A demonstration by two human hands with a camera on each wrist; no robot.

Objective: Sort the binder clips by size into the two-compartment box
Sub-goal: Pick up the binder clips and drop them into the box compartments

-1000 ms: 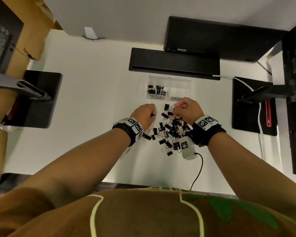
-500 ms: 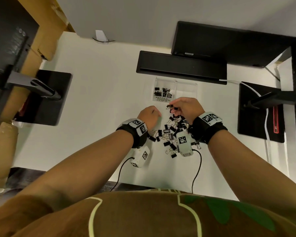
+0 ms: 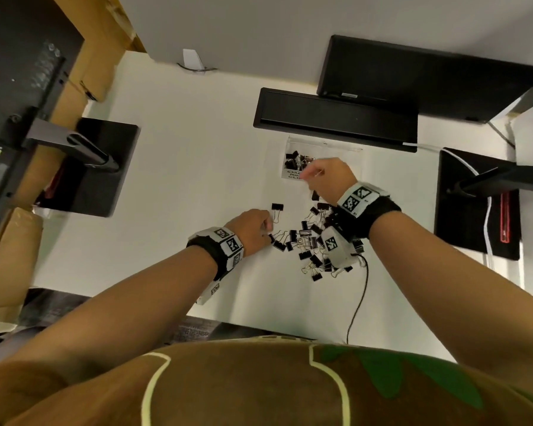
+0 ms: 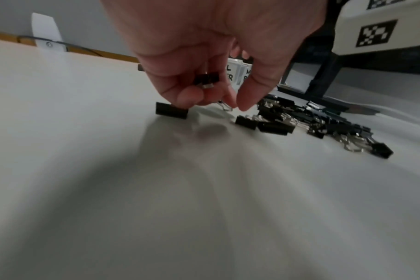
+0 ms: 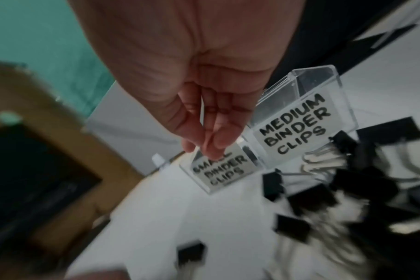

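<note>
A clear two-compartment box (image 3: 336,149) stands behind the pile, labelled SMALL BINDER CLIPS (image 5: 218,170) and MEDIUM BINDER CLIPS (image 5: 295,125). Small black clips (image 3: 296,161) lie in its left compartment. My right hand (image 3: 305,175) hovers over that small compartment, and the right wrist view shows its fingers (image 5: 211,147) hanging straight with nothing in them. A pile of black binder clips (image 3: 311,241) lies on the white table. At the pile's left edge, my left hand (image 4: 216,103) holds a small black clip (image 4: 206,80) in its curled fingers. Its fingertips reach down beside a larger lone clip (image 4: 172,110).
A long black bar (image 3: 333,121) sits just behind the box. Black monitor bases stand at the left (image 3: 105,167) and right (image 3: 474,204). The right wrist camera module (image 3: 336,245) hangs over the pile, and its cable (image 3: 357,302) trails to the table's near edge.
My right hand moved forward from the pile to above the small compartment, and its fingers straightened; the clip it pinched is no longer in it. My left hand stayed at the pile's left edge.
</note>
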